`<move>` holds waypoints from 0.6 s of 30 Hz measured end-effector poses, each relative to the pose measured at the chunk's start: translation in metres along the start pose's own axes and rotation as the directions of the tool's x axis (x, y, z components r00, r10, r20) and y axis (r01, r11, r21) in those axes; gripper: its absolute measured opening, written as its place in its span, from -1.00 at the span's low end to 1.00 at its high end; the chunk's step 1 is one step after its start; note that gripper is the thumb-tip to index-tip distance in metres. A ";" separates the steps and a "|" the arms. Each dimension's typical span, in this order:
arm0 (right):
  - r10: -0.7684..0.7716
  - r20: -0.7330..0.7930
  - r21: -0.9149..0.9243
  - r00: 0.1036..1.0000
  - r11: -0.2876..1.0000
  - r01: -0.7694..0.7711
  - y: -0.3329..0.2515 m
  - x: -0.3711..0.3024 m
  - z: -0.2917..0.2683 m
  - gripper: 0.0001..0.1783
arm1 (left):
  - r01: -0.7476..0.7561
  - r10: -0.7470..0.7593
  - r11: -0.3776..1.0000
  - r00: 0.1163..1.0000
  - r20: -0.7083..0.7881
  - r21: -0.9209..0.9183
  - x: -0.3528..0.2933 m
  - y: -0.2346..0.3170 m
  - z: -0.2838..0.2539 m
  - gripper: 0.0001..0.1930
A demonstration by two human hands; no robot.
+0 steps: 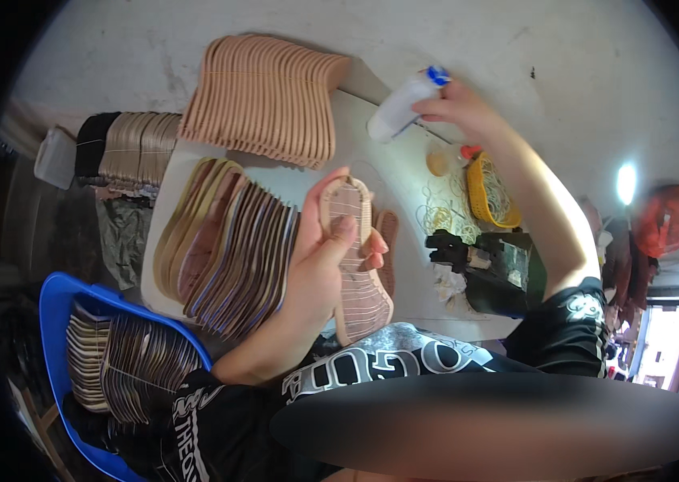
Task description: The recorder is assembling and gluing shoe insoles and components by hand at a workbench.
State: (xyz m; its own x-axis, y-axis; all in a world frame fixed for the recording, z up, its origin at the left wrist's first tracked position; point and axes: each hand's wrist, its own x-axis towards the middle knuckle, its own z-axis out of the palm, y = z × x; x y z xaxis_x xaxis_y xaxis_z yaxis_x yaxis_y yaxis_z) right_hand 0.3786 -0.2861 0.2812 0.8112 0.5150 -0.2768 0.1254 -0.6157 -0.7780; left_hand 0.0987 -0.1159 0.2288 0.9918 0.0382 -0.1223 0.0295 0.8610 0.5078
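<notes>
My left hand (325, 265) grips a tan shoe insole (359, 273) with stitched cross lines, held upright over the white table (315, 181), thumb across its face. My right hand (461, 108) reaches to the far side and holds a white squeeze bottle (398, 110) with a blue cap, tilted on its side just above the tabletop. A second insole (390, 241) lies on the table right behind the one I hold.
A fanned row of insoles (231, 249) lies left of my hand, with a pale stack (271, 96) behind it and more (134, 145) at far left. A blue crate (62, 309) holds dark insoles. A yellow basket (488, 193), rubber bands (436, 213) and a dark tool (484, 265) sit at right.
</notes>
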 end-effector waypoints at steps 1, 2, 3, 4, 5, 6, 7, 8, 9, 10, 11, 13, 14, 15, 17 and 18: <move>-0.011 0.003 -0.001 1.000 1.000 0.011 -0.026 -0.017 -0.002 -0.20 | -0.011 0.011 1.000 1.000 -0.001 0.004 0.001 -0.001 -0.001 -0.45; -0.129 0.064 0.034 0.990 0.991 0.127 -0.048 -0.036 0.000 -0.23 | -0.027 0.027 1.000 1.000 0.010 -0.011 0.000 -0.003 -0.002 -0.46; -0.241 0.103 0.064 0.965 0.970 0.236 -0.061 -0.054 -0.004 -0.26 | -0.036 0.037 0.999 0.999 0.039 -0.032 0.000 -0.005 0.002 -0.46; -0.245 0.098 0.055 0.965 0.969 0.240 -0.062 -0.061 -0.009 -0.26 | -0.052 0.054 0.997 0.998 0.027 -0.062 -0.001 -0.005 0.007 -0.49; -0.294 0.090 0.090 0.952 0.954 0.286 -0.063 -0.067 -0.013 -0.25 | -0.056 0.058 0.996 0.998 0.037 -0.066 -0.001 -0.006 0.010 -0.49; -0.342 0.082 0.125 0.936 0.935 0.331 -0.065 -0.072 -0.017 -0.23 | -0.056 0.063 0.993 0.996 0.056 -0.107 0.000 -0.006 0.012 -0.50; -0.340 0.079 0.117 0.937 0.937 0.330 -0.065 -0.079 -0.018 -0.23 | -0.051 0.063 0.987 0.995 0.073 -0.150 -0.001 -0.006 0.014 -0.51; -0.332 0.088 0.304 0.939 0.907 0.292 -0.062 -0.084 -0.018 -0.21 | -0.067 0.080 0.990 0.992 0.102 -0.128 -0.002 -0.010 0.013 -0.52; -0.327 0.099 0.479 0.940 0.843 0.243 -0.062 -0.092 -0.018 -0.18 | -0.066 0.080 0.989 0.991 0.107 -0.133 -0.003 -0.010 0.016 -0.52; -0.372 0.119 0.532 0.921 0.807 0.257 -0.081 -0.102 0.001 -0.17 | -0.086 0.095 0.990 0.992 0.080 -0.113 -0.003 -0.013 0.016 -0.52; -0.374 0.122 0.529 0.919 0.808 0.259 -0.081 -0.106 0.006 -0.17 | -0.109 0.115 0.990 0.992 0.058 -0.091 -0.005 -0.014 0.019 -0.52; -0.416 0.231 0.774 0.879 0.626 0.093 -0.079 -0.112 0.013 -0.22 | -0.119 0.121 0.991 0.992 0.035 -0.060 -0.009 -0.015 0.023 -0.53; -0.353 0.184 0.721 0.917 0.682 0.118 -0.088 -0.121 0.025 -0.22 | -0.098 0.099 0.994 0.995 0.020 -0.043 -0.011 -0.013 0.025 -0.53; -0.353 0.186 0.719 0.917 0.685 0.118 -0.086 -0.124 0.024 -0.22 | -0.077 0.077 0.997 0.997 0.004 -0.027 -0.012 -0.012 0.026 -0.52; -0.226 0.405 0.424 0.886 0.905 0.037 -0.083 -0.130 0.022 -0.20 | -0.089 0.089 0.996 0.996 -0.002 -0.022 -0.015 -0.014 0.028 -0.51; -0.193 0.410 0.357 0.892 0.933 0.037 -0.084 -0.136 0.025 -0.24 | -0.097 0.097 0.995 0.995 -0.006 -0.016 -0.016 -0.016 0.028 -0.49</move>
State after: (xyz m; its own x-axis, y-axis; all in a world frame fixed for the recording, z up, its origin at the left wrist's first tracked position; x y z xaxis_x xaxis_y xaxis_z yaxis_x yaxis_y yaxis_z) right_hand 0.2432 -0.2892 0.3701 0.4651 0.8222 -0.3282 -0.0569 -0.3422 -0.9379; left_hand 0.0863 -0.1449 0.2465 0.9892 0.1246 -0.0774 -0.0691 0.8613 0.5033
